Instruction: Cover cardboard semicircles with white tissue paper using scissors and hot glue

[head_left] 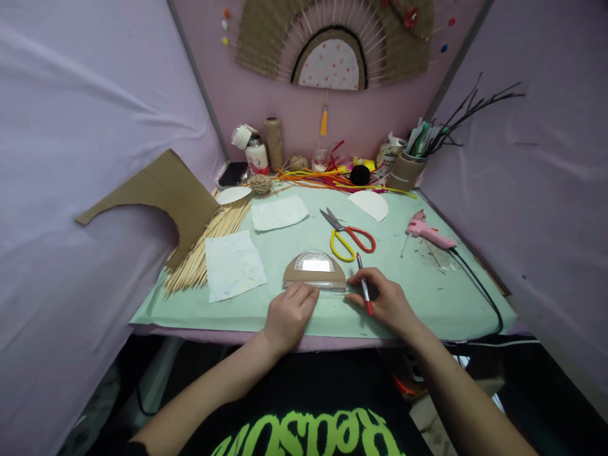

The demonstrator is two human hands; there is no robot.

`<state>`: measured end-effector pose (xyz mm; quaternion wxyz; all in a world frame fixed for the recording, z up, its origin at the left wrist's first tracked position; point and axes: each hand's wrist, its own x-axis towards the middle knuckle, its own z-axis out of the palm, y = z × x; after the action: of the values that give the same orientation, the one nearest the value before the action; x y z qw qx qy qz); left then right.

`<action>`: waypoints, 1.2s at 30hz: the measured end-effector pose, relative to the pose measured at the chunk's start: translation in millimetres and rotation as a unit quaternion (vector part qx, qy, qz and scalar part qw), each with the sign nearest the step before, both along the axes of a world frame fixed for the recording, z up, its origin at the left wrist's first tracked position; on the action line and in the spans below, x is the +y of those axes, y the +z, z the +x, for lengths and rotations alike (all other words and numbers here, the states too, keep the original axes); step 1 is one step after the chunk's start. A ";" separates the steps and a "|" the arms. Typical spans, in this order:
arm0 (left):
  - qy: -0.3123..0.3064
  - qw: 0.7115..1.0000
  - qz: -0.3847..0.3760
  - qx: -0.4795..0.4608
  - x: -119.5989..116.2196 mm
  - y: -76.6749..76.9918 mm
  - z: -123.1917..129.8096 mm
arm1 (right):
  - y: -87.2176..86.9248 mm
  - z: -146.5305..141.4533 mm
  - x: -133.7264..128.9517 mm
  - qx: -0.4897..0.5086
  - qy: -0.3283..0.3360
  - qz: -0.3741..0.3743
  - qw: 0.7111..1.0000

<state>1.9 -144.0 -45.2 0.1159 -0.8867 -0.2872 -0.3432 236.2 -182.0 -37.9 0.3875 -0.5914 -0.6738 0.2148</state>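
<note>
A brown cardboard half circle (pixel 291 275) lies flat near the table's front edge. On it rest a clear half-round protractor (pixel 313 254) and, along its straight edge, a clear ruler (pixel 327 286). My left hand (pixel 292 313) presses the ruler's left part with its fingers together. My right hand (pixel 384 301) holds a red and silver pen (pixel 365 288), its thumb and fingertips at the ruler's right end. Just beyond are scissors (pixel 346 233) with one red and one yellow handle, blades apart.
White cloths (pixel 236 266), thin sticks (pixel 199 256) and a cut cardboard sheet (pixel 166 183) lie left. A pink glue gun (pixel 430 233) with a black cord is at right. Coloured pipe cleaners (pixel 313 178), a bottle (pixel 257 154) and a pen holder (pixel 407 171) line the back.
</note>
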 end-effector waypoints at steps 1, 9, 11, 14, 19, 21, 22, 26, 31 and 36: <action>0.000 1.000 -0.002 0.000 -0.2 0.4 0.0 | -0.2 0.2 0.1 -0.002 0.000 0.000 1.000; 0.007 1.000 -0.004 0.017 -0.7 2.6 -0.4 | 0.4 0.3 1.1 -0.002 0.004 0.004 1.000; 0.008 1.000 -0.008 0.020 -0.7 1.9 -0.9 | 0.1 0.1 1.1 0.001 0.005 0.006 1.000; 0.003 1.000 -0.015 0.019 -0.8 0.6 -1.8 | -1.4 0.4 1.2 0.001 0.010 0.010 1.000; 0.021 1.000 -0.001 0.008 0.0 0.0 -1.4 | -1.9 0.6 0.8 -0.004 0.009 0.009 1.000; 0.027 1.000 0.013 -0.002 0.6 -0.1 -0.7 | -1.3 0.4 0.8 -0.007 0.007 0.008 1.000; 0.024 1.000 0.017 -0.006 1.0 -0.2 -0.6 | -1.2 0.4 0.9 -0.010 0.007 0.007 1.000; -0.002 1.000 0.008 -0.007 1.8 -0.3 -1.5 | -2.4 1.3 1.5 -0.016 0.013 0.012 1.000; -0.017 1.000 -0.016 -0.006 1.4 -0.1 -4.3 | -3.5 2.5 1.3 -0.014 0.017 0.015 1.000; -0.029 0.999 -0.029 -0.024 1.5 -0.8 -5.2 | -3.2 2.7 0.7 -0.020 0.018 0.011 1.000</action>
<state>-3.3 -142.5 -46.0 0.0728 -0.8894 -0.2737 -0.3587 238.9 -181.3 -41.2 0.3770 -0.5787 -0.6943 0.2023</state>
